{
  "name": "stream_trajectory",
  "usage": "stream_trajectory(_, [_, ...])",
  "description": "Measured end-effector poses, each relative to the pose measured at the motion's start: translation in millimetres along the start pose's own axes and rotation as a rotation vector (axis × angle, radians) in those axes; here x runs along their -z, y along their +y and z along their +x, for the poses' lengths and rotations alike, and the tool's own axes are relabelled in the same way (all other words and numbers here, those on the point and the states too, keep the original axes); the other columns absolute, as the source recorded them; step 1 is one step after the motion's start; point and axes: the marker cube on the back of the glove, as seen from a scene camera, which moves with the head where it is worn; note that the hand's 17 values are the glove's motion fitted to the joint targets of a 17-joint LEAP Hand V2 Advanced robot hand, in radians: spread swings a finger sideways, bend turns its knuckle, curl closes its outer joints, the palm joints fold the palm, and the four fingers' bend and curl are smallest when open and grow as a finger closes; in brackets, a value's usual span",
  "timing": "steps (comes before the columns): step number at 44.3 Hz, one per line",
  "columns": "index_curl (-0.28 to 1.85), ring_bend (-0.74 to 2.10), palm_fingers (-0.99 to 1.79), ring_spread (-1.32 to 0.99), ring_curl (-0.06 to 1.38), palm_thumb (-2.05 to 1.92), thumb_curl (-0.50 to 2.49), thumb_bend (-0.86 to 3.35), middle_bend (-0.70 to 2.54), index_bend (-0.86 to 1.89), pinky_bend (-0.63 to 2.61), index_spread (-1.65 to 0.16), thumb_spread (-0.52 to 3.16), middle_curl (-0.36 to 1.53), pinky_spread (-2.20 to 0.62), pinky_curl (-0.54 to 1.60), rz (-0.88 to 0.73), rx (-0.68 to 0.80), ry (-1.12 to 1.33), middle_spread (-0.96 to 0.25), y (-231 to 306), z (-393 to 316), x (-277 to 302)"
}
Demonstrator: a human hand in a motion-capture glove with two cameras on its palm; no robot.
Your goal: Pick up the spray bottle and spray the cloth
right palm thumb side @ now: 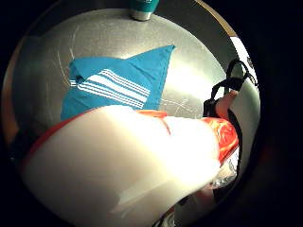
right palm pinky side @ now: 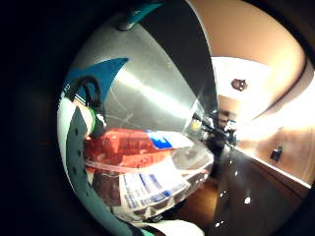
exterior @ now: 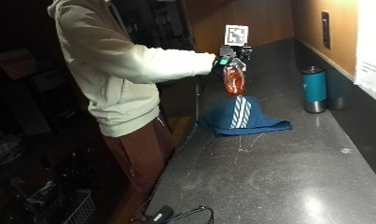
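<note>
Dark speckled stone runs the length of the desk (exterior: 281, 168) I am watching, with a wood-panelled wall behind it. From the outside view I see the person standing at the desk's near edge, right arm stretched out almost level over the surface, sleeve of a pale hooded top reaching to the wrist. The black-gloved right hand (exterior: 226, 59) sits at the end of that arm, raised well above the desk, and it grips a clear plastic spray bottle of orange-red liquid (exterior: 234, 80) at its top, so the bottle hangs below the hand, clear of the surface. The fingers are curled round the bottle's neck; I cannot tell whether one rests on the trigger. Directly beneath the bottle lies the blue folded cloth with white stripes (exterior: 242, 115), flat on the desk and apart from the bottle. In the thumb side palm view the bottle's white head fills the near field, with the cloth on the desk beyond it. A teal metal tumbler (exterior: 314, 88) stands upright near the wall, well apart from the cloth.
</note>
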Motion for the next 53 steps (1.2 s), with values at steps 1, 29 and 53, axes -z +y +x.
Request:
stream_trajectory(1, [0.5,0.41,1.34,-0.2,0.41,0.96,0.73,-0.04,0.5,0.32,0.35,-0.21,0.16,0.47,-0.24,0.38,0.002,0.007,-0.02,-0.14,0,-2,-1])
stream_trajectory(29, [0.5,0.41,1.34,-0.2,0.41,0.97,0.74,-0.04,0.5,0.32,0.35,-0.21,0.14,0.46,-0.25,0.38,0.349,0.456,-0.853,-0.13,41,49,52])
stream_trajectory(53, [0.49,0.39,1.28,-0.18,0.41,0.97,0.72,-0.04,0.43,0.23,0.42,-0.21,0.27,0.45,-0.24,0.4,0.403,0.281,-1.15,-0.12,-44,-97,-65])
